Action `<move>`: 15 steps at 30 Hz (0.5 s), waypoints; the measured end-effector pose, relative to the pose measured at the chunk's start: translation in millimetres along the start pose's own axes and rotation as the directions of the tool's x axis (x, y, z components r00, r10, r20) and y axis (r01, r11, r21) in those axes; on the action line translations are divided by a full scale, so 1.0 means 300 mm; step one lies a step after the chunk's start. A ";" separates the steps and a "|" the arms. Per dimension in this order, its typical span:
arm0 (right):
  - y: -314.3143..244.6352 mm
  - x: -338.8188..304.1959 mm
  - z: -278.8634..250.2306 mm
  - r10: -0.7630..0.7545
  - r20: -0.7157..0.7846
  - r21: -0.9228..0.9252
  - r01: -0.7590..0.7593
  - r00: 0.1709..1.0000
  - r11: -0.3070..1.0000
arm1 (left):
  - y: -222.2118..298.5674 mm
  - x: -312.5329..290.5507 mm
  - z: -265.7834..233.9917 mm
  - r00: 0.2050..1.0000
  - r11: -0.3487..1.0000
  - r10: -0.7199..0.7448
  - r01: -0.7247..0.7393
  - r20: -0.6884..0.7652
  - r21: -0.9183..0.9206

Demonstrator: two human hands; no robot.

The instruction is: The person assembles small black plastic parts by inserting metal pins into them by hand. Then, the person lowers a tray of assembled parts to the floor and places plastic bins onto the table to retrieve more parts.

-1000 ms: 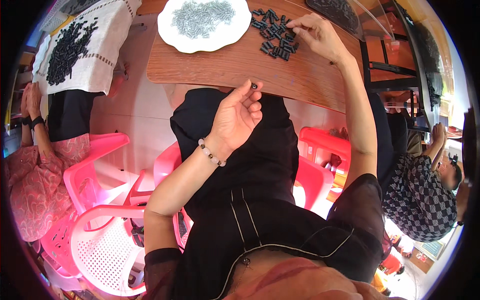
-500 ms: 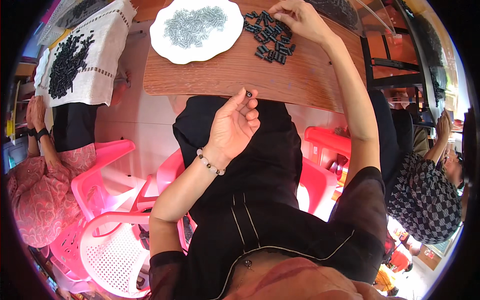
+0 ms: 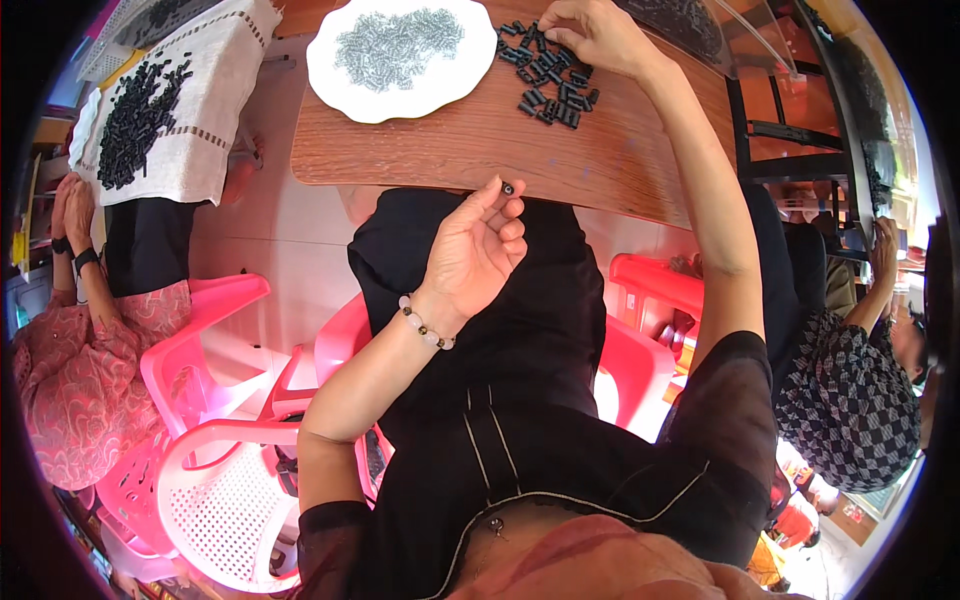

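Left hand (image 3: 475,245), in the middle of the frame: thumb and forefinger are pinched on 1 small black cylinder (image 3: 507,188), with a pale ring showing at its end, while the other fingers curl loosely toward the palm. Around that wrist is 1 bracelet (image 3: 425,325) of pale and dark beads. Right hand (image 3: 600,38), at the top of the frame right of centre, is bent, thumb and forefinger close together at the upper edge of the black pieces (image 3: 550,72) — whether it has hold of any, I cannot tell. These form 1 loose pile of several dozen (they overlap too much for an exact count), lying on 1 brown wooden table (image 3: 400,160).

Left of the pile, near the top of the frame, is 1 white plate (image 3: 326,62) with a wavy rim. On it lies 1 heap of tiny grey, clear-looking bits (image 3: 400,45), far too many to count. At the upper left, 1 pale cloth (image 3: 205,155) bears 1 more heap of dark pieces (image 3: 138,122).

2 other people are at the sides — 1 person in a patterned pink top (image 3: 85,390) at the left, 1 person in a checked top (image 3: 850,400) at the right.
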State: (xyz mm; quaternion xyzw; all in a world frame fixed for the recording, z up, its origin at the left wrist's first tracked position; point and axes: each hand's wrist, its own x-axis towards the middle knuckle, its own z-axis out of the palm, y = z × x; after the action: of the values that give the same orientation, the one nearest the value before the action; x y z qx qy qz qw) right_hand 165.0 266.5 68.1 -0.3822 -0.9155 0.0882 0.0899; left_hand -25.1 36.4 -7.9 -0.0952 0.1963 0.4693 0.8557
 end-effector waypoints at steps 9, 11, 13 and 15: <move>-0.022 0.012 0.027 -0.001 0.003 -0.101 0.002 1.000 0.995 | -0.003 -0.013 -0.013 1.000 1.000 0.000 0.000 -0.006 -0.001; -0.043 0.031 0.044 -0.010 -0.019 -0.086 0.008 1.000 0.996 | 0.009 -0.026 -0.022 1.000 1.000 0.016 -0.016 -0.012 -0.009; -0.081 0.049 0.054 0.010 0.003 -0.055 -0.010 1.000 0.998 | 0.024 -0.046 -0.042 1.000 0.999 -0.011 0.011 -0.004 -0.042; -0.144 0.039 0.034 -0.005 -0.041 -0.129 -0.001 0.999 0.992 | 0.026 -0.051 -0.069 0.998 0.998 -0.033 0.036 0.047 -0.059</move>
State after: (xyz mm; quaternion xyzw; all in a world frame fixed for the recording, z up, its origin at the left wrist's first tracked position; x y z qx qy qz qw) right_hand 124.9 244.0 69.5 -0.3880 -0.9176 0.0209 0.0838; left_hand -44.2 21.8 -20.1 -0.1132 0.1607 0.4621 0.8648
